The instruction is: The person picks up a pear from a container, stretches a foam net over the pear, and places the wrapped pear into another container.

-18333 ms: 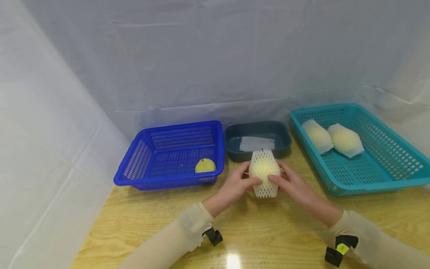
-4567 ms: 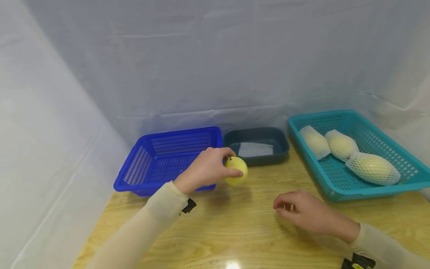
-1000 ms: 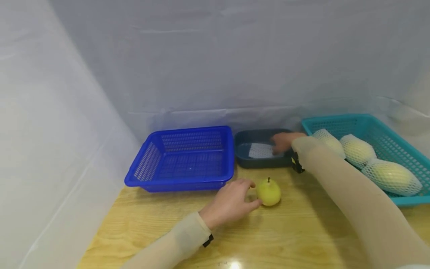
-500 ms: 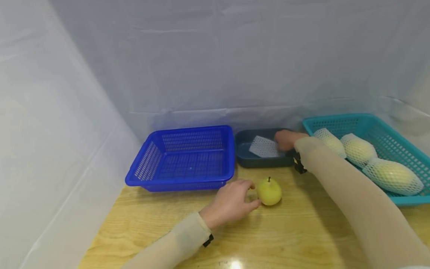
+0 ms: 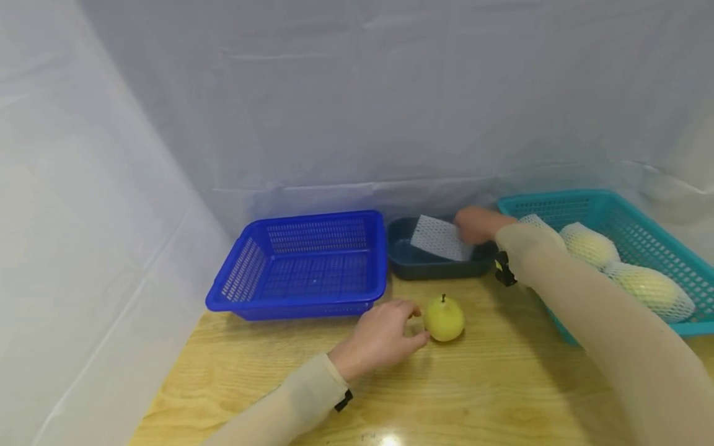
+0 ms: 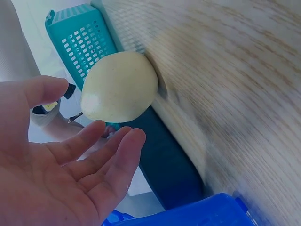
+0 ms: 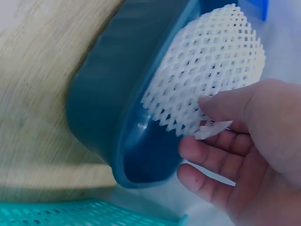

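Note:
A bare yellow pear (image 5: 444, 319) stands upright on the wooden table, stem up. Beside it my left hand (image 5: 382, 334) rests with relaxed, parted fingers; in the left wrist view the fingers curve loosely near the pear (image 6: 120, 87) without gripping it. My right hand (image 5: 481, 225) is over the dark teal tray (image 5: 435, 271) and pinches one end of a white foam net sleeve (image 5: 440, 238). In the right wrist view, thumb and fingers hold the edge of that flat sleeve (image 7: 207, 66), which is tilted up over the tray.
At the left stands a blue basket (image 5: 295, 303) with nothing visible in it. A turquoise basket (image 5: 658, 229) at the right holds several net-wrapped pears (image 5: 649, 290), partly hidden by the right arm. A white sheet (image 5: 357, 111) hangs behind.
Earlier the left hand took the pear from the blue basket and stood it on the table. The right hand reached into the tray, pinched the net sleeve and has raised it slightly.

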### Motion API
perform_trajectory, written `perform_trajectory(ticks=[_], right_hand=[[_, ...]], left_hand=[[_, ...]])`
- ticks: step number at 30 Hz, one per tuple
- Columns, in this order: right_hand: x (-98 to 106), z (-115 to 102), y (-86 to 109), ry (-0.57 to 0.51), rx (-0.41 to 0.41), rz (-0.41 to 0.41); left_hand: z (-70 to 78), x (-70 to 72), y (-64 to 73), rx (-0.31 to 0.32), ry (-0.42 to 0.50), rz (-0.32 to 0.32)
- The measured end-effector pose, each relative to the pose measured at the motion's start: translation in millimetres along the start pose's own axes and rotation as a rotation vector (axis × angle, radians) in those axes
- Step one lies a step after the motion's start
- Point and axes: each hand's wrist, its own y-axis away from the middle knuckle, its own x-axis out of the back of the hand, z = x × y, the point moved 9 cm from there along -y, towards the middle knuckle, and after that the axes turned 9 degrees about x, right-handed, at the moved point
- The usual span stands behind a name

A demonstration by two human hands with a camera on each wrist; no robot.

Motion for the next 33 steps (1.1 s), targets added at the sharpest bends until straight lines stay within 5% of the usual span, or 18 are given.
perform_trajectory(ticks=[8, 17, 26, 33], right_hand=[[27.2, -21.9, 32.5, 0.015, 0.074, 0.15], [53.2, -72.8, 84.5, 0.031, 0.14, 0.252], [47.5, -118.9, 118.7, -0.026, 0.235, 0.317], [35.8, -143.2, 134.5, -0.162, 0.308, 0.381]], left_hand=[[1.3, 4.9, 1.1, -0.02, 0.09, 0.027], [6.2, 25.1, 2.0, -0.086, 0.298, 0.148], [3.8, 33.6, 0.2, -0.085, 0.477, 0.191], [4.0, 38.8, -2.9, -0.091, 0.77, 0.153]])
